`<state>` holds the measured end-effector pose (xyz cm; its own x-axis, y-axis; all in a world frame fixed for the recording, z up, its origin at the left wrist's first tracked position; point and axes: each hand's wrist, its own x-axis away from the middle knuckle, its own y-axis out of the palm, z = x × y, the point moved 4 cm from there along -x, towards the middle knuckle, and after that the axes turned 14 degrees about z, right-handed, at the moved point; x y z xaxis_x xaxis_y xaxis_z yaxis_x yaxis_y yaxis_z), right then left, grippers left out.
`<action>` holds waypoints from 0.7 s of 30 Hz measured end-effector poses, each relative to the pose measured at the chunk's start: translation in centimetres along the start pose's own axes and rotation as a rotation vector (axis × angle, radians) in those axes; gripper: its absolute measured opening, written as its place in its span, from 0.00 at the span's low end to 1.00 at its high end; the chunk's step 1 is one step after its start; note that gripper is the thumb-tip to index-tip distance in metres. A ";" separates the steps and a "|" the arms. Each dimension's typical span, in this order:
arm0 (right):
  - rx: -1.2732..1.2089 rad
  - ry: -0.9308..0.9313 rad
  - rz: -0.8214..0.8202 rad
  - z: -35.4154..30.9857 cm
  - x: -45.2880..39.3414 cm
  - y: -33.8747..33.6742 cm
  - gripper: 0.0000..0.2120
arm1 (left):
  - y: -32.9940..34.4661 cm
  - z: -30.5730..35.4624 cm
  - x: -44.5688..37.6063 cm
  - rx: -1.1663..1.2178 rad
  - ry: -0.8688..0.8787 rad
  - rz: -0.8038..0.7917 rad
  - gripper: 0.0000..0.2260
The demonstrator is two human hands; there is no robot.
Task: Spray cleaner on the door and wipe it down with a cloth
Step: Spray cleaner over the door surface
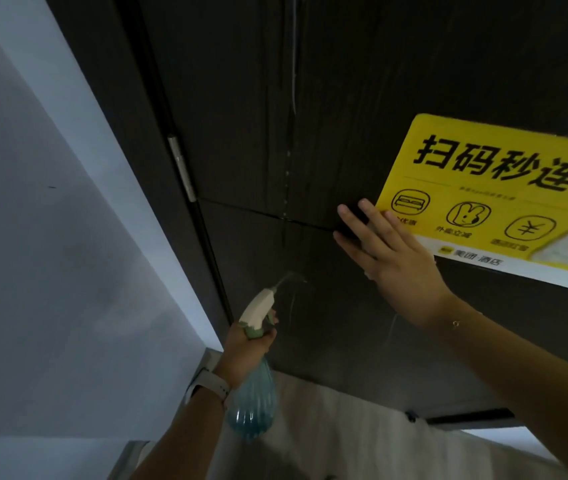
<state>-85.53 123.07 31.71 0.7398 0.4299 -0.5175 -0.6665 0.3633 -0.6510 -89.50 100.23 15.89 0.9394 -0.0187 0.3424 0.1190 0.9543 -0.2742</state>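
Spray bottle (253, 393) aimed at dark door (327, 98); other hand flat on the panel.

I log the left hand (246, 348), lower centre of the frame, with its grip clenched round the neck of the blue bottle and a finger on the trigger of the white spray head (260, 308); the nozzle points up at the door, and faint mist shows just off its tip. Wet streaks run down the panel at centre. The right hand (391, 261), centre right, has its grip released, fingers straight and pressed on the door, overlapping the lower left corner of a yellow sticker (504, 188). A metal hinge (181, 166) sits on the door's left edge beside the pale wall (50, 237). I see no cloth.
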 end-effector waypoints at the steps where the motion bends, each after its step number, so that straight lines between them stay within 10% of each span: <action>1: 0.000 0.001 0.003 0.0 0.0 0.0 0.42 | 0.1 0.0 0.0 0.013 0.002 0.015 0.10; 21: -0.208 0.041 -0.009 0.0 -0.3 -1.3 0.36 | -0.1 -3.2 0.9 -0.001 -0.028 0.102 0.15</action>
<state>-84.86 122.51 32.72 0.7518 0.3922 -0.5301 -0.6294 0.1867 -0.7544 -87.60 99.18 13.38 0.9374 0.0867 0.3372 0.0236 0.9504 -0.3101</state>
